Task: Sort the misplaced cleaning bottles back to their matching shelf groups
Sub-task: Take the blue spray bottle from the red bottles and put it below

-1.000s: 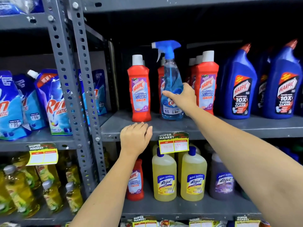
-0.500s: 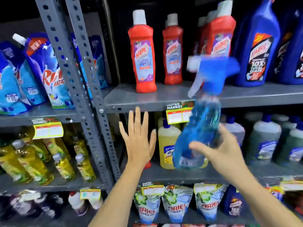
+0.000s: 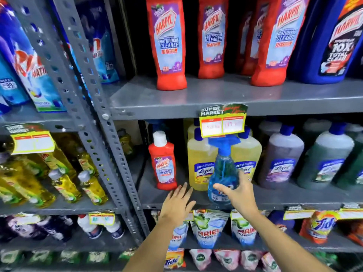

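- I see my right hand [image 3: 238,195] closed around the lower body of the clear blue spray bottle with a blue trigger head [image 3: 224,173]; the thumb lies across the front of it and the other fingers go around the right side.
- The spray bottle stands upright in my grip, at the front edge of the grey metal middle shelf [image 3: 294,199]. I cannot tell if its base touches the shelf or is just above it.
- Its trigger head is just under the yellow price tag marked "Super Market" [image 3: 223,121] that hangs from the grey upper shelf [image 3: 196,101].
- Directly behind the spray bottle stand the yellow Lizol bottles with blue caps [image 3: 198,163], and to their right the purple Lizol bottle [image 3: 280,160] and the green Lizol bottle [image 3: 326,163].
- My left hand [image 3: 177,206] is open and holds nothing, fingers stretched and a little spread. The fingertips are just below the small red Harpic bathroom cleaner bottle with a white cap [image 3: 163,163]; I cannot tell if they touch it.
- This small red bottle stands alone at the left end of the middle shelf, beside the yellow bottles.
- On the upper shelf stand the tall red Harpic bathroom cleaner bottles [image 3: 170,46] in a row, and at the far right the dark blue Harpic bottle [image 3: 334,46].
- Under the middle shelf I see the Ariel detergent pouches [image 3: 208,230].
- In the left bay, past the grey perforated upright [image 3: 94,118], there are yellow dish liquid bottles [image 3: 62,185].
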### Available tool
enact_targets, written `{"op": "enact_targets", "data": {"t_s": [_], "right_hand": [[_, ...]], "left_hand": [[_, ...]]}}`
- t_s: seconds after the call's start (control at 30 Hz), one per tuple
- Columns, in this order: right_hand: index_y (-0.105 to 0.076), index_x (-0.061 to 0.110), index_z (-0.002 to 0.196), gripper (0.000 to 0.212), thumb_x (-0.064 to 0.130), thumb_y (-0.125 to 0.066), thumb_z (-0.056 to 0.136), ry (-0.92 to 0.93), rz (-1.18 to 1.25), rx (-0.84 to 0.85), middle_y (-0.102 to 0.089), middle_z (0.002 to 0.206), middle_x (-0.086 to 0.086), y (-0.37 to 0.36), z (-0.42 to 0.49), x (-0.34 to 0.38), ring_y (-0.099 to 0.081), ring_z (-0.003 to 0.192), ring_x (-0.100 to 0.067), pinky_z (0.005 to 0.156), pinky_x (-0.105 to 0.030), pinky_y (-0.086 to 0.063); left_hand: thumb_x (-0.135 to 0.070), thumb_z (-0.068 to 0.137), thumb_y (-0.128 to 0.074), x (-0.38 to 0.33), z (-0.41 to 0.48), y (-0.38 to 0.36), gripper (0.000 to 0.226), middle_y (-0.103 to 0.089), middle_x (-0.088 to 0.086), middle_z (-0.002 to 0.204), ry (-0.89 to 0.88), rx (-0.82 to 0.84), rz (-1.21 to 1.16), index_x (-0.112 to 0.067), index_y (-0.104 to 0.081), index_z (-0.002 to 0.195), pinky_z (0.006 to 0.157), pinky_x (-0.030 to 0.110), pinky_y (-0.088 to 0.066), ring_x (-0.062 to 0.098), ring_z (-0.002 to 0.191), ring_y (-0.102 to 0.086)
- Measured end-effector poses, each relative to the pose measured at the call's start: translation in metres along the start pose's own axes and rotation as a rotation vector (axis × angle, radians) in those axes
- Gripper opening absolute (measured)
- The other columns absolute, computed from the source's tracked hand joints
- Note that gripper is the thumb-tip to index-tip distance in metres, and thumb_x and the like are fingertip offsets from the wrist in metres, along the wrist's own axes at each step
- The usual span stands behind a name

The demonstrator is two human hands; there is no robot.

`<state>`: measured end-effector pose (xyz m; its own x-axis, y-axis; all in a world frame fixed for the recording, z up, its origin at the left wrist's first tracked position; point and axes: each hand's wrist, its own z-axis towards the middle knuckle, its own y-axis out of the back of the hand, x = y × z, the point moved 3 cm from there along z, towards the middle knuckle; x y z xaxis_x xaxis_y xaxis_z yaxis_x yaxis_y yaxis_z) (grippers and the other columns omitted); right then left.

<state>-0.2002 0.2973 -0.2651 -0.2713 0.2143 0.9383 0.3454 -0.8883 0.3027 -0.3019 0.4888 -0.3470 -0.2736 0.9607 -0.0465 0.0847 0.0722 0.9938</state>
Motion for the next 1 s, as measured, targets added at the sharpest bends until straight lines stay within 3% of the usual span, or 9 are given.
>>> {"op": "enact_targets", "data": {"t_s": [0.1, 0.23, 0.37, 0.57, 0.7, 0.77, 0.87, 0.93, 1.0], "right_hand": [[-0.053, 0.025, 0.113, 0.059, 0.031, -0.087, 0.065, -0.04, 0.01, 0.013, -0.066, 0.107, 0.011, -0.006, 0.006, -0.016, -0.065, 0.1, -0.006, 0.086, -0.028, -0.053], [-0.052, 0.027, 0.113, 0.056, 0.026, -0.086, 0.07, -0.044, 0.034, -0.028, -0.066, 0.105, 0.012, -0.01, 0.008, -0.022, -0.064, 0.099, -0.004, 0.087, -0.027, -0.052], [-0.049, 0.03, 0.119, 0.059, 0.031, -0.084, 0.072, -0.038, -0.027, 0.056, -0.065, 0.109, 0.019, -0.009, 0.013, -0.026, -0.062, 0.103, 0.004, 0.088, -0.022, -0.05], [-0.05, 0.027, 0.121, 0.062, 0.028, -0.086, 0.07, -0.077, -0.203, 0.152, -0.068, 0.106, 0.017, 0.0, 0.019, -0.036, -0.066, 0.099, -0.011, 0.087, -0.037, -0.053], [-0.049, 0.03, 0.119, 0.061, 0.027, -0.085, 0.071, -0.074, -0.217, 0.143, -0.067, 0.106, 0.018, -0.001, 0.017, -0.035, -0.063, 0.099, 0.0, 0.089, -0.032, -0.053], [-0.046, 0.032, 0.118, 0.063, 0.028, -0.086, 0.069, -0.097, -0.234, 0.147, -0.067, 0.106, 0.015, 0.0, 0.015, -0.032, -0.066, 0.1, -0.004, 0.087, -0.031, -0.054], [-0.042, 0.028, 0.121, 0.082, 0.039, -0.092, 0.057, -0.216, -0.335, 0.153, -0.064, 0.102, 0.009, 0.01, 0.006, -0.034, -0.066, 0.103, -0.018, 0.082, -0.035, -0.053], [-0.047, 0.022, 0.126, 0.092, 0.054, -0.089, 0.05, -0.318, -0.501, 0.184, -0.062, 0.109, 0.006, 0.022, 0.0, -0.034, -0.063, 0.107, -0.023, 0.082, -0.036, -0.05], [-0.054, 0.024, 0.12, 0.085, 0.061, -0.085, 0.05, -0.406, -0.654, 0.348, -0.064, 0.115, 0.003, 0.025, -0.009, -0.024, -0.062, 0.106, -0.019, 0.08, -0.032, -0.048]], "left_hand": [[-0.06, 0.09, 0.011, -0.005, 0.005, -0.012, 0.076, -0.005, -0.002, 0.164, 0.002, -0.023, 0.033, -0.027, -0.011, 0.155, 0.12, 0.039, -0.006, 0.018, 0.149, -0.003], [-0.069, 0.068, 0.038, -0.003, 0.007, -0.023, 0.108, -0.008, -0.005, 0.163, 0.016, -0.089, -0.029, -0.03, -0.013, 0.155, 0.119, 0.038, -0.001, 0.016, 0.149, -0.001], [-0.062, 0.077, 0.021, -0.003, 0.006, -0.023, 0.09, -0.005, -0.008, 0.163, 0.033, -0.095, -0.057, -0.032, -0.013, 0.154, 0.119, 0.035, 0.002, 0.013, 0.149, 0.001], [-0.07, 0.076, 0.026, -0.001, 0.006, -0.024, 0.097, -0.004, -0.009, 0.162, 0.02, -0.126, -0.083, -0.033, -0.018, 0.154, 0.119, 0.035, 0.003, 0.013, 0.149, 0.0], [-0.068, 0.076, 0.032, -0.002, 0.003, -0.021, 0.102, -0.008, -0.007, 0.161, 0.003, -0.105, -0.084, -0.029, -0.021, 0.154, 0.119, 0.037, -0.002, 0.016, 0.149, -0.005], [-0.064, 0.089, 0.014, 0.0, -0.002, -0.015, 0.086, -0.024, -0.003, 0.159, -0.016, -0.118, -0.094, -0.026, -0.032, 0.151, 0.119, 0.039, -0.013, 0.019, 0.147, -0.02], [-0.051, 0.102, -0.015, 0.018, -0.021, -0.006, 0.059, -0.057, 0.0, 0.133, 0.017, -0.3, -0.118, -0.02, -0.059, 0.126, 0.102, 0.037, -0.04, 0.02, 0.121, -0.052], [-0.049, 0.1, -0.025, 0.039, -0.034, -0.006, 0.05, -0.058, 0.001, 0.125, 0.107, -0.418, -0.167, -0.018, -0.06, 0.118, 0.096, 0.039, -0.045, 0.021, 0.116, -0.052], [-0.055, 0.1, -0.018, 0.059, -0.04, -0.006, 0.059, -0.056, 0.004, 0.129, 0.185, -0.433, -0.202, -0.015, -0.058, 0.12, 0.099, 0.042, -0.044, 0.024, 0.12, -0.051]]}}
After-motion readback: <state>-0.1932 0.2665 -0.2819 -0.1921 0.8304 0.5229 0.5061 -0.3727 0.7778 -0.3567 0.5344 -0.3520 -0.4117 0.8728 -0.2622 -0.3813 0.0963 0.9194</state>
